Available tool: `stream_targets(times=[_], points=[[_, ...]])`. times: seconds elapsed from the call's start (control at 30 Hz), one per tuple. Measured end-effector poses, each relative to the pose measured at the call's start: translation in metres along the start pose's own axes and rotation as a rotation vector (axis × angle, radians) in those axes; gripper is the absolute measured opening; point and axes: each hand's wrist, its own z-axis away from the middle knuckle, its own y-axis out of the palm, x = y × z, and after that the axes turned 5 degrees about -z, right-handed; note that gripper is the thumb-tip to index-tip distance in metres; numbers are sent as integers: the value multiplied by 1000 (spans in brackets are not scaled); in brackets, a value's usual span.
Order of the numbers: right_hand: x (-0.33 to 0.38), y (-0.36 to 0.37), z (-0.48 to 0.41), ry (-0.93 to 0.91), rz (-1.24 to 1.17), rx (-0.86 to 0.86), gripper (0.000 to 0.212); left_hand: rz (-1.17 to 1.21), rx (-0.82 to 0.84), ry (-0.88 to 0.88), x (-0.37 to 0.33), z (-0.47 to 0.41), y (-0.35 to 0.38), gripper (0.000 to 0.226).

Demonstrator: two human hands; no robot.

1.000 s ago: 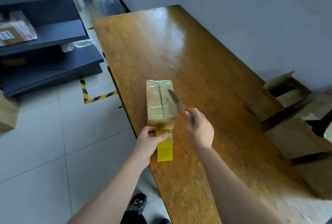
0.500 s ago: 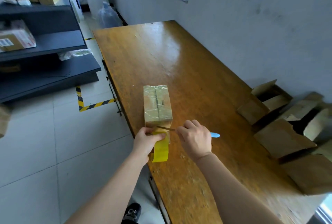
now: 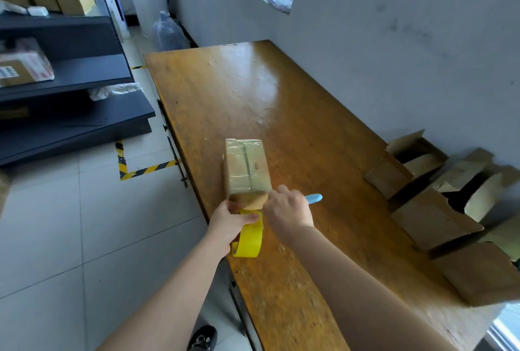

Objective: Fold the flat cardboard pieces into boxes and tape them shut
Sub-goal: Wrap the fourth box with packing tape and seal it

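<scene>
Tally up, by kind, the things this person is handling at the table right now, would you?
Taped cardboard box: 1
Yellow tape roll, gripped by the left hand: 1
Blue-handled knife, gripped by the right hand: 1
Total: 3
The open boxes piled at the right overlap too much to count.
</scene>
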Motion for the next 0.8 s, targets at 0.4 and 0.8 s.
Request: stream_targets(times=[0.4, 0.8], points=[[-45, 72, 47, 522, -377, 200, 16, -106, 29, -41, 4, -7, -18, 41], [-6, 31, -21, 129, -476, -352, 75, -54, 89, -38, 4, -10, -25, 40]])
